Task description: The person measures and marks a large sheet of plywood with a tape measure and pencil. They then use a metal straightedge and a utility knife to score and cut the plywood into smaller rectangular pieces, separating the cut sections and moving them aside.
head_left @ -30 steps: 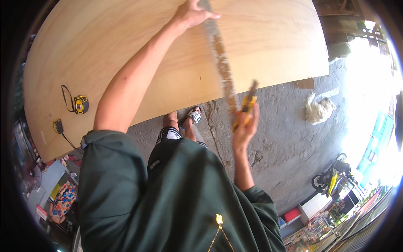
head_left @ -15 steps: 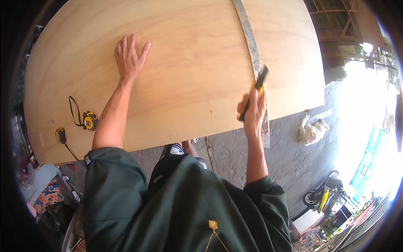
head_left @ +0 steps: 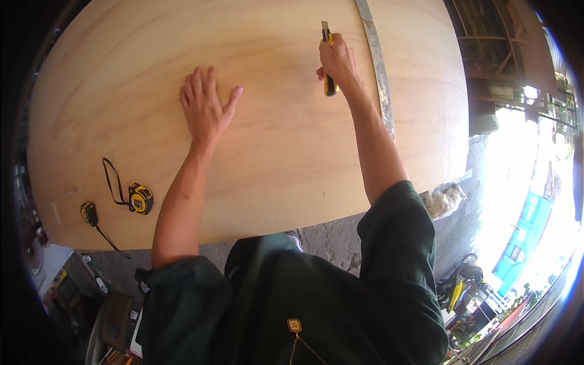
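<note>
Yellow cutter point(head_left: 330, 86) points blade-forward, long axis fore-and-aft.

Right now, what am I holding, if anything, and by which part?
Your right hand holds a knife by its yellow and black handle. Your left hand rests palm down on the board, holding nothing.

The left hand point(head_left: 207, 111) is off the grey straightedge point(head_left: 376, 55) it was on a second ago, and now it's spread on the plywood board point(head_left: 274, 164)! That straightedge has shifted right across the wood, too. Up goes the right hand point(head_left: 340, 61), off the near end and well over the board, left of the straightedge! The yellow-and-black knife point(head_left: 330, 87) travels along, its rightward tilt gone, blade pointing away. And the straightedge's near end slips behind the right arm point(head_left: 378, 146)!
</note>
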A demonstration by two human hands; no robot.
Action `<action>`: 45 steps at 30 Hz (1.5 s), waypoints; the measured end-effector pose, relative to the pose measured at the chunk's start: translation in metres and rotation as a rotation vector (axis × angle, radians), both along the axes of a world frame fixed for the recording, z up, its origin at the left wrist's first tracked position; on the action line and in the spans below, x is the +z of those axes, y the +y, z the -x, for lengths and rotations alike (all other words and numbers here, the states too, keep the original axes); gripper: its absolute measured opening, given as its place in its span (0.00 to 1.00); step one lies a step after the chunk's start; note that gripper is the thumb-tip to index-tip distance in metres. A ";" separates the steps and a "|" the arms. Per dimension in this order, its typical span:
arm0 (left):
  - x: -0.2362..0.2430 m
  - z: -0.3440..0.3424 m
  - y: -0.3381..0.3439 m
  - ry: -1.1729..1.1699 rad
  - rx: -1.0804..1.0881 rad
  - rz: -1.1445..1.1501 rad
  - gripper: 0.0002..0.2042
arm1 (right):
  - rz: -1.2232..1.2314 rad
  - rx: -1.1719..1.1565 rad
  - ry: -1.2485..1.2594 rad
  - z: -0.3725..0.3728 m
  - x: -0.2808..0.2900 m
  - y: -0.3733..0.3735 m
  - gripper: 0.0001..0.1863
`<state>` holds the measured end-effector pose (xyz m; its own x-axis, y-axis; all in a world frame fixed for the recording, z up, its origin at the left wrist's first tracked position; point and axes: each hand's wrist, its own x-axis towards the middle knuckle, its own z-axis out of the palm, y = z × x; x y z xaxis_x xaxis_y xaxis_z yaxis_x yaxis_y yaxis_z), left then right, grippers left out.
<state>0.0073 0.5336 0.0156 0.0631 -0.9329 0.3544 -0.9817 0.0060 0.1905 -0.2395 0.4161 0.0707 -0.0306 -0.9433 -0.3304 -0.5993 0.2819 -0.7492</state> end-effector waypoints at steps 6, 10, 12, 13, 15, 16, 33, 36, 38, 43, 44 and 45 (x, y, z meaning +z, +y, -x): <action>-0.002 -0.002 -0.001 -0.006 0.022 -0.033 0.32 | -0.107 0.078 0.234 -0.025 -0.003 -0.027 0.15; -0.001 -0.002 -0.001 -0.015 0.029 -0.047 0.33 | -0.113 0.114 0.295 -0.028 -0.004 -0.029 0.17; -0.002 -0.002 0.000 -0.020 0.033 -0.052 0.33 | -0.120 0.133 0.319 -0.031 -0.002 -0.030 0.18; -0.003 -0.003 0.000 -0.027 0.036 -0.055 0.33 | -0.126 0.143 0.334 -0.033 -0.001 -0.031 0.18; -0.004 -0.003 0.000 -0.029 0.037 -0.061 0.33 | -0.130 0.148 0.357 -0.034 -0.002 -0.031 0.18; -0.004 -0.003 0.000 -0.024 0.037 -0.063 0.34 | -0.126 0.145 0.365 -0.034 -0.004 -0.031 0.18; -0.005 -0.003 -0.001 -0.028 0.033 -0.041 0.34 | -0.169 0.142 0.416 -0.038 0.003 -0.035 0.17; -0.004 -0.003 0.000 -0.017 0.031 -0.040 0.33 | -0.184 0.162 0.420 -0.037 0.002 -0.038 0.16; -0.003 -0.003 -0.001 -0.015 0.037 -0.048 0.33 | -0.169 0.171 0.391 -0.036 0.003 -0.039 0.17; -0.003 -0.003 0.000 -0.017 0.031 -0.027 0.33 | -0.237 0.201 0.407 -0.038 0.009 -0.040 0.20; -0.003 -0.003 0.001 -0.010 0.027 -0.017 0.32 | -0.269 0.218 0.411 -0.039 0.013 -0.039 0.23; -0.002 -0.004 0.001 -0.008 0.026 -0.011 0.32 | -0.237 0.207 0.404 -0.039 0.009 -0.039 0.21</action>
